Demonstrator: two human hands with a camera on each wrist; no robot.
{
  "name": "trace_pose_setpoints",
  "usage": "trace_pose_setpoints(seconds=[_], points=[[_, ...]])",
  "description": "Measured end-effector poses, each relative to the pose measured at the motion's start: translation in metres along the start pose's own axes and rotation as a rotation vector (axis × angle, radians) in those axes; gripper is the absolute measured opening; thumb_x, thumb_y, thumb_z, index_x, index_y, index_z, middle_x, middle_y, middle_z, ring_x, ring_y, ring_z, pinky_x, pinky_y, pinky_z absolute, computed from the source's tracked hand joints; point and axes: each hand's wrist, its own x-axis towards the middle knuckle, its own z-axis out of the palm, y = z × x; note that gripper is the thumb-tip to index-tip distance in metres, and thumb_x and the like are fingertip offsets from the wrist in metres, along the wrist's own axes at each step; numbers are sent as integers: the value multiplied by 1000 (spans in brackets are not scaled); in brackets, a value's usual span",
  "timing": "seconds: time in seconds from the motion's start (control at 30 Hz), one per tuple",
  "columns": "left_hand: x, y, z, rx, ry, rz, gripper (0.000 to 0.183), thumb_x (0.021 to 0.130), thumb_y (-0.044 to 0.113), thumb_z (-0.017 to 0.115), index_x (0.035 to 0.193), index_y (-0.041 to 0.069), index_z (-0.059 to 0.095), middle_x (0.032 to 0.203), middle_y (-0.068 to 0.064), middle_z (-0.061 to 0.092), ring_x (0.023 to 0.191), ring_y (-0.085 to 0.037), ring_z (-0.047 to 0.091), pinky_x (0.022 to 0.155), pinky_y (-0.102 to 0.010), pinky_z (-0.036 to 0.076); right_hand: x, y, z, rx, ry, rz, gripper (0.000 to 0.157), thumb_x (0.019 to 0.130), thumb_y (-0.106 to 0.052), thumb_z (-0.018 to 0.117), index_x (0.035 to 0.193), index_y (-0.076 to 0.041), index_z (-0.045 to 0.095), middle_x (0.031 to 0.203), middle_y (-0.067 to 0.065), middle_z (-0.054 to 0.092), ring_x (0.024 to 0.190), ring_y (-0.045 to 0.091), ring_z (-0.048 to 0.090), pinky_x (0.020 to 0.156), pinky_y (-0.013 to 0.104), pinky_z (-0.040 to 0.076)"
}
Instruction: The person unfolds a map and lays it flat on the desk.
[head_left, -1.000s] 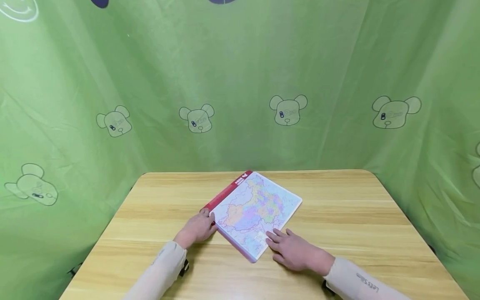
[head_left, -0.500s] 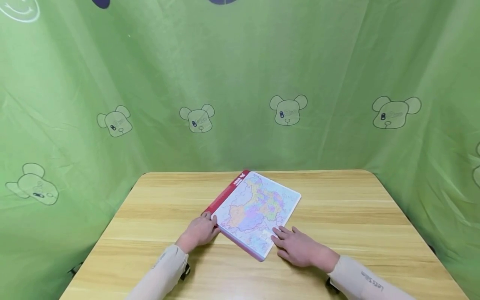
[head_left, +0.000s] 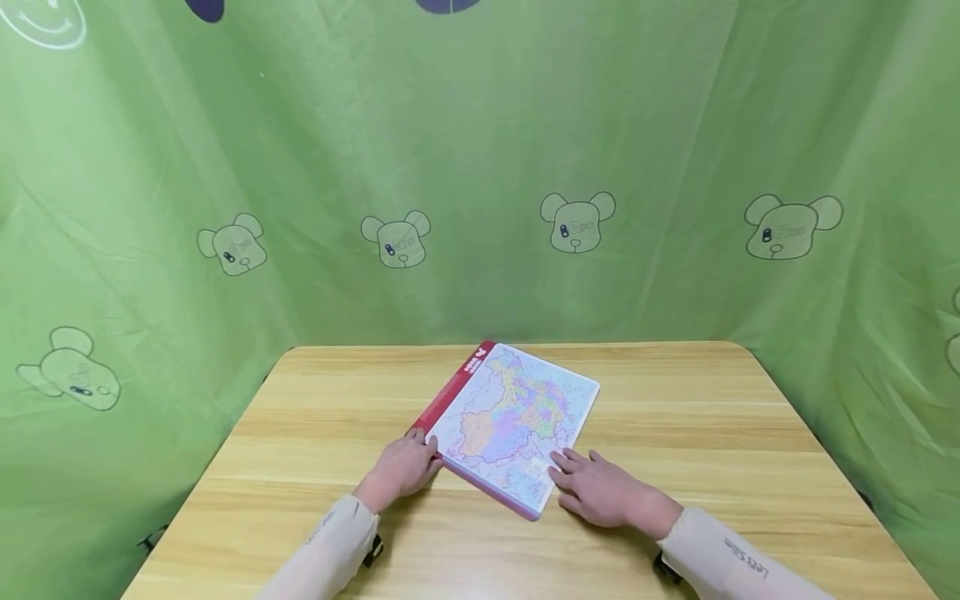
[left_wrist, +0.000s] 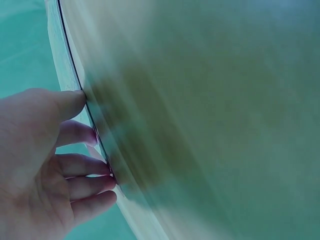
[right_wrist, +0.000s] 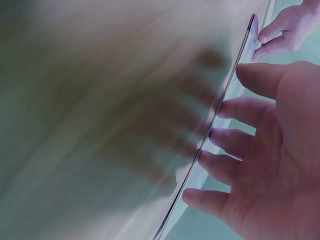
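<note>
A flat map board, printed with a coloured map and a red strip along one side, lies turned at an angle on the wooden table. My left hand holds its left corner, with the thumb on the near edge and fingers by the red strip. In the left wrist view, the thumb and fingertips of the left hand meet a thin dark edge. My right hand touches the near right edge with spread, fairly straight fingers. From the right wrist, the right hand shows its fingertips against that edge.
The wooden table extends around the board on every side, its back edge close behind the board's far corner. A green curtain with bear-head prints hangs behind and at both sides.
The map board has turned counterclockwise: its far corner has shifted left and its near corner right. Both hands have moved slightly right with it, keeping contact.
</note>
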Motion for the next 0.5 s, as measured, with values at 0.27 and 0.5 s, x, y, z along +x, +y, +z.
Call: trace_pose_setpoints(seconds=[0.27,0.5], points=[[-3,6,-1,36,23,-3,32,93,34,57,104,4,61,88,-13,58,88,-26,58,73,-38,54,-3,3,-1,34,27,14,47,97,-27,51,133,4,50,142,25,39,131,43,35,99,65,31],[-9,18,-2,71,21,-21,34,93,36,58,108,6,62,89,-12,59,86,-24,58,65,-37,55,-5,12,-2,64,34,36,47,98,-26,50,133,5,50,142,25,39,130,44,36,99,66,31]])
